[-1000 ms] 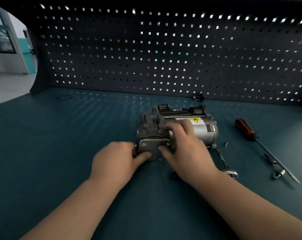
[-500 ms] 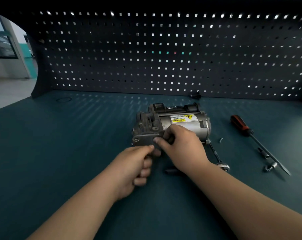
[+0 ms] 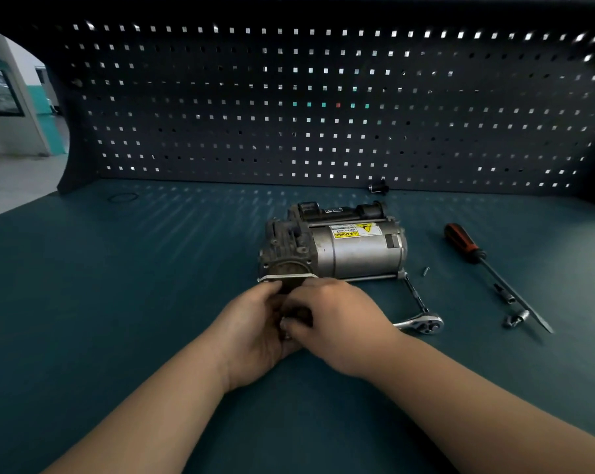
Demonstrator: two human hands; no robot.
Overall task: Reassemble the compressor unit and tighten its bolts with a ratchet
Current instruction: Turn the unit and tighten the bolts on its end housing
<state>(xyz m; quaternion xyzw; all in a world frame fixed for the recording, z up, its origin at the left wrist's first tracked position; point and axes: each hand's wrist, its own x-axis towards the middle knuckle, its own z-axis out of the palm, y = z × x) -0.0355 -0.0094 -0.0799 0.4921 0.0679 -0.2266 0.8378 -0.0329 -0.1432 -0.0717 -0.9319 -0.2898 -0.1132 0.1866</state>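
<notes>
There, cover plate in the fingers

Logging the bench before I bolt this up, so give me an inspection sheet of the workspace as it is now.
Surface: teal bench top, dotted with light from the pegboard.
Job's things: compressor, round end opening uncovered; cover plate held just in front of it; ratchet lying right of the hands.
Clutter: screwdriver; loose screw; sockets beside its shaft; small black part at the pegboard's foot; ring far left.
Hands: left hand and right hand both grip the cover plate.
Cables: nothing seen.
Surroundings: pegboard back wall; room beyond at left.
</notes>
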